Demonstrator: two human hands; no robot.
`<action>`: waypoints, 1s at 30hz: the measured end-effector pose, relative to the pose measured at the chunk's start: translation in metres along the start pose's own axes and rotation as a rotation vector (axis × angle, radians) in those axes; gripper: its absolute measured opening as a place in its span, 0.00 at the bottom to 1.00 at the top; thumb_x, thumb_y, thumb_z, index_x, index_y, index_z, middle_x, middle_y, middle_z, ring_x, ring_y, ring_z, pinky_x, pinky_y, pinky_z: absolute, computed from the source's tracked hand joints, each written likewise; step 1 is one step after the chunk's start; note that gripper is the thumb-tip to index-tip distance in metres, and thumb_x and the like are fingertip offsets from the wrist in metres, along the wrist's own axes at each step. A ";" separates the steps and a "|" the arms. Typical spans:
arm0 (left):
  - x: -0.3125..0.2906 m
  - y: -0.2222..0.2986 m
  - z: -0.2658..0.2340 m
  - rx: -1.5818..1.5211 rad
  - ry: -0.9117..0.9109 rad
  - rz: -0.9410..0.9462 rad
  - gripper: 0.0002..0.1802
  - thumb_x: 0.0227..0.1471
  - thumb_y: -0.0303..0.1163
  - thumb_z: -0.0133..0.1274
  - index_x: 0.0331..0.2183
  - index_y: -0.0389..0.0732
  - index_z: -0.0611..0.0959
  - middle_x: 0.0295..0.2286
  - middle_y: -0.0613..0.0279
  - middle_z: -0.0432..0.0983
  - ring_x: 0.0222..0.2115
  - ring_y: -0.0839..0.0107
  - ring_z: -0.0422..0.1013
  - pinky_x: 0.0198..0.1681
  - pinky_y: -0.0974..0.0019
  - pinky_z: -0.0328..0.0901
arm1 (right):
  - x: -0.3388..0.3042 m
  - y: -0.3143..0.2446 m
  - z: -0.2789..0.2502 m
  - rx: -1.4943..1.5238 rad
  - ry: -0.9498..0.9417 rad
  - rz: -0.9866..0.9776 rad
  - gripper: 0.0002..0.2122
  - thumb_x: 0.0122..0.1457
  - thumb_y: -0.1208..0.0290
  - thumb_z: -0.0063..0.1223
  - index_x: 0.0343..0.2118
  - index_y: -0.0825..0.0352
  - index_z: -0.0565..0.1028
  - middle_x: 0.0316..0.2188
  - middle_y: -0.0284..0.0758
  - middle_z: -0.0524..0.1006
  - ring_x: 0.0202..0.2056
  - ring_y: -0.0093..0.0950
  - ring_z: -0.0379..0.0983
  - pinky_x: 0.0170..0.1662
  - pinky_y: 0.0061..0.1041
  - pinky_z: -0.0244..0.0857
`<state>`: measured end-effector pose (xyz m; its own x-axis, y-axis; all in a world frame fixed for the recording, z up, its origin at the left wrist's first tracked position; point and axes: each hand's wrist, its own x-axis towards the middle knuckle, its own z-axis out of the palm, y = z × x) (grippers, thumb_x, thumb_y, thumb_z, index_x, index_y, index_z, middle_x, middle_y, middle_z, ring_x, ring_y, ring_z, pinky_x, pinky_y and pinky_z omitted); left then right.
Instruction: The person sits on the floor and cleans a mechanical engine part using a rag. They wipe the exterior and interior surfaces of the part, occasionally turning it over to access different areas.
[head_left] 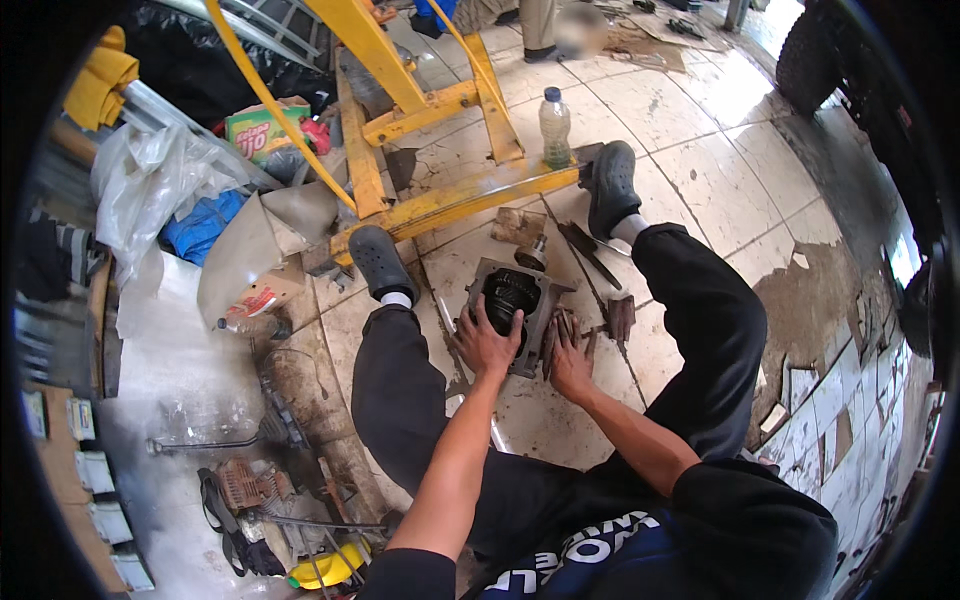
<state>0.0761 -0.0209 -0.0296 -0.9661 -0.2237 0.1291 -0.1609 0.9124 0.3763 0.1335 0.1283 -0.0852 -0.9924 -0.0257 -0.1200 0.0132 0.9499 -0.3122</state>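
Observation:
A grey metal gearbox-like housing [537,318] sits on the tiles between my legs, with dark toothed parts [508,292] in its opening. Across the near left part of that opening lies my left hand [488,345], thumb and fingers apart; what its fingertips touch inside cannot be made out. My right hand [572,362] is at the housing's right side, fingers stretched out beside a dark, narrow piece. Just beyond the housing stands a small round metal part [531,253]. A brown block-shaped piece [621,319] is to the right of my right hand.
A yellow metal frame [450,208] crosses the floor beyond my feet, with a plastic bottle [555,128] standing by it. A dark flat bar [590,255] lies near my right shoe. Plastic sheeting, cardboard and metal parts [250,485] crowd the left; a wheel [810,58] is far right.

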 end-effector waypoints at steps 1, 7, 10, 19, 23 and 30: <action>0.001 0.001 0.000 -0.005 0.008 0.007 0.47 0.45 0.69 0.50 0.59 0.51 0.65 0.54 0.46 0.62 0.57 0.46 0.57 0.58 0.38 0.50 | 0.007 0.006 -0.003 0.045 0.042 -0.010 0.35 0.56 0.65 0.45 0.67 0.67 0.49 0.68 0.37 0.49 0.68 0.45 0.41 0.65 0.60 0.24; 0.001 0.004 0.002 0.045 0.023 0.010 0.46 0.45 0.69 0.49 0.59 0.51 0.66 0.53 0.49 0.63 0.56 0.49 0.59 0.55 0.40 0.53 | 0.008 -0.006 -0.013 -0.094 -0.081 0.061 0.36 0.57 0.65 0.47 0.67 0.65 0.47 0.69 0.36 0.46 0.69 0.44 0.40 0.65 0.60 0.22; 0.003 -0.001 0.006 0.082 0.052 0.037 0.47 0.45 0.70 0.49 0.58 0.51 0.66 0.52 0.50 0.64 0.54 0.49 0.61 0.53 0.41 0.55 | 0.022 0.006 -0.023 -0.129 -0.084 0.006 0.34 0.59 0.64 0.43 0.67 0.65 0.47 0.69 0.36 0.45 0.69 0.43 0.41 0.65 0.60 0.21; 0.004 0.004 0.008 -0.003 0.036 -0.002 0.46 0.46 0.72 0.46 0.58 0.51 0.67 0.53 0.47 0.63 0.56 0.48 0.59 0.58 0.35 0.47 | 0.015 0.012 -0.013 -0.030 0.048 -0.011 0.31 0.59 0.64 0.42 0.65 0.68 0.54 0.67 0.40 0.52 0.69 0.42 0.40 0.64 0.61 0.21; -0.001 0.001 0.007 0.031 0.008 -0.013 0.46 0.46 0.72 0.46 0.58 0.51 0.67 0.54 0.48 0.62 0.56 0.49 0.59 0.59 0.35 0.47 | 0.005 0.012 -0.009 -0.087 0.031 -0.067 0.31 0.59 0.64 0.41 0.65 0.67 0.54 0.66 0.40 0.53 0.69 0.42 0.41 0.64 0.62 0.22; 0.003 0.004 0.006 -0.024 0.012 -0.012 0.45 0.45 0.71 0.48 0.58 0.53 0.67 0.54 0.49 0.62 0.56 0.48 0.59 0.58 0.37 0.48 | 0.005 0.013 -0.005 -0.110 -0.094 -0.058 0.35 0.58 0.59 0.45 0.67 0.62 0.49 0.68 0.35 0.50 0.69 0.41 0.40 0.63 0.66 0.21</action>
<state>0.0715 -0.0163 -0.0334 -0.9615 -0.2388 0.1357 -0.1674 0.9012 0.3998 0.1283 0.1425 -0.0854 -0.9753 -0.1054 -0.1941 -0.0623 0.9744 -0.2162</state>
